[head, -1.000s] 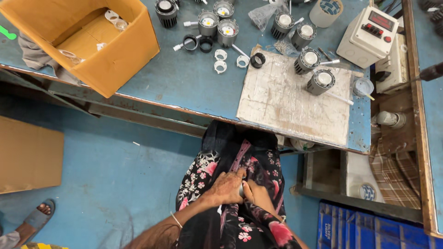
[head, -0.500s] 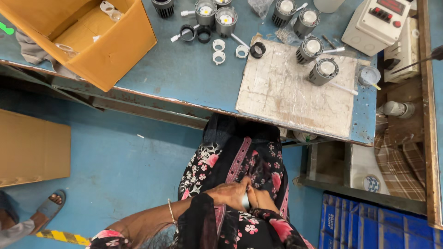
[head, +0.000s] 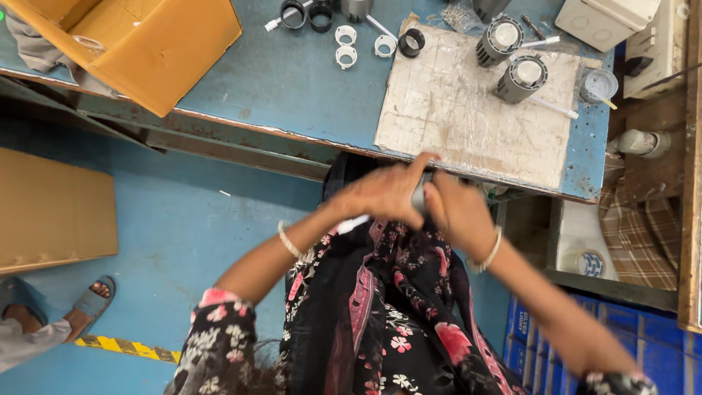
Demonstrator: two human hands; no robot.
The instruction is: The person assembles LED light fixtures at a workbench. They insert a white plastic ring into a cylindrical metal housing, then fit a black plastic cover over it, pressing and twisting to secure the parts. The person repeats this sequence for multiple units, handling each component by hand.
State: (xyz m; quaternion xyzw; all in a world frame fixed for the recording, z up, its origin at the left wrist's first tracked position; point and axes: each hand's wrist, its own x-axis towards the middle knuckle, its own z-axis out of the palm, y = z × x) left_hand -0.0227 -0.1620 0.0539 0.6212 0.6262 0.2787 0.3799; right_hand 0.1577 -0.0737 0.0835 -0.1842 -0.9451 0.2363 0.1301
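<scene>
While raised together, left hand (head: 380, 194) and right hand (head: 459, 212) clasp a grey cylinder (head: 420, 196).

cardboard box (head: 146, 44) on blue table (head: 292, 80) | white rings (head: 345, 45) | two grey finned cylinders (head: 512, 58) on worn board (head: 453, 117)

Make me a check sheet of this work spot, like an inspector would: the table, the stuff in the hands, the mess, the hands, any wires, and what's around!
Surface: blue worktable, paint worn, with a scuffed pale board on it.
Job's things: a small grey part between both hands, mostly hidden; a white stick-like piece pokes out under the left hand.
Clutter: two grey finned cylinders, white rings, black rings, cardboard box.
Hands: left hand and right hand both close around the part, held above the lap.
Cables: nothing seen.
Surroundings: blue floor, another person's sandalled foot, blue crate.
</scene>
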